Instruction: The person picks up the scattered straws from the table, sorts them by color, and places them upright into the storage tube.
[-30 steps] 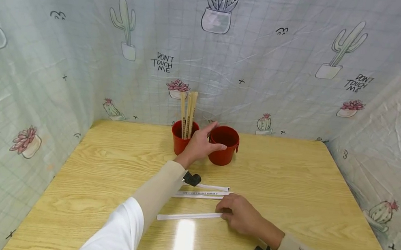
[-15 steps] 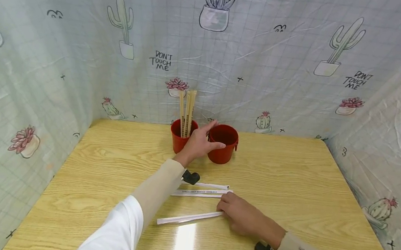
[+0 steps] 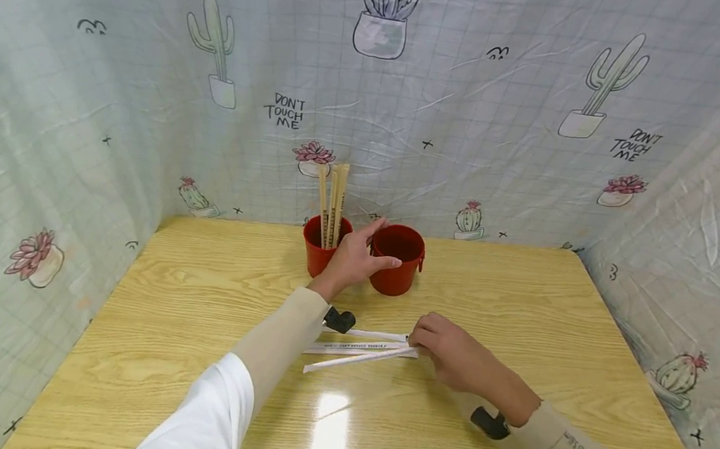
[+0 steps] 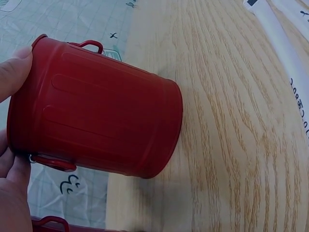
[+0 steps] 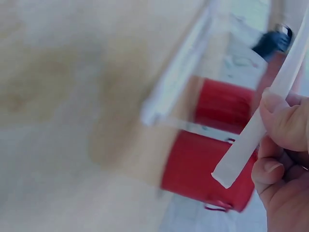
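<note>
My left hand [image 3: 347, 266] grips the right-hand red bucket [image 3: 394, 278] near its rim, thumb on one side and fingers on the other. No contents show inside that bucket in the head view. Lower right, my right hand [image 3: 457, 353] pinches one end of a long, thin white-wrapped stick [image 3: 346, 360] between thumb and fingers; in the right wrist view the wrapped stick [image 5: 236, 164] crosses in front of the buckets. Several similar white-wrapped sticks [image 3: 363, 346] with printed lettering lie on the table, just behind the held one, partly covered by the left wrist.
A second red bucket [image 3: 317, 258] stands left of the first, holding several upright beige sticks [image 3: 336, 204] with dark print. Both buckets are near the back of the wooden table [image 3: 194, 295]. A patterned cloth curtain [image 3: 443, 182] rises behind and along both sides.
My right hand has lifted the near white-wrapped stick and carried it away from me toward the other wrapped sticks, over which it now overlaps. My left hand stays at the bucket.
</note>
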The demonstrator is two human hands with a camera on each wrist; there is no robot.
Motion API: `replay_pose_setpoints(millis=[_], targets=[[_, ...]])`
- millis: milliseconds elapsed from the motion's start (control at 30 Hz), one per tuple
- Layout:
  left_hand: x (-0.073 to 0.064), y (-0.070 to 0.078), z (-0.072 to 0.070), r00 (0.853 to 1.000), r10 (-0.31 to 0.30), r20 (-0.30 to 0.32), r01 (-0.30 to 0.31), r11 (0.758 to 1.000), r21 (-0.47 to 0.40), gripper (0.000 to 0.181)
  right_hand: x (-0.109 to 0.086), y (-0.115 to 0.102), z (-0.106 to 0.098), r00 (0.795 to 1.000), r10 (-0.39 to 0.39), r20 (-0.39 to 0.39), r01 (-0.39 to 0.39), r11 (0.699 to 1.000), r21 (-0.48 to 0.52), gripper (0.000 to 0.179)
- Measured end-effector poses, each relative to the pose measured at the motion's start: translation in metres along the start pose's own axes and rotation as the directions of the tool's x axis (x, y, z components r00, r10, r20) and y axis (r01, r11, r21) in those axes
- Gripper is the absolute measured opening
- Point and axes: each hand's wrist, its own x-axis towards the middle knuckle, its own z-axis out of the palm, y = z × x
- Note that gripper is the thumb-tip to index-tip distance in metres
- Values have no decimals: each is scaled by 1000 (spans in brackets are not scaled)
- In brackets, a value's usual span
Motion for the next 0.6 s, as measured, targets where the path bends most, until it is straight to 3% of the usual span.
replay_pose_setpoints(millis=[200, 400, 600], targets=[[0, 1, 0, 1000, -5, -6, 5, 1000, 5, 91, 17, 5, -15, 982, 20, -186, -6, 997, 74, 28], [0, 1, 1, 1000, 2, -24, -3, 999, -37, 89, 42, 16, -26, 931, 68, -358, -2, 983, 181, 22], [2, 1, 0, 999, 31, -31, -31, 999, -23, 84, 70, 26, -40, 885, 185, -427, -73, 962, 265, 17]])
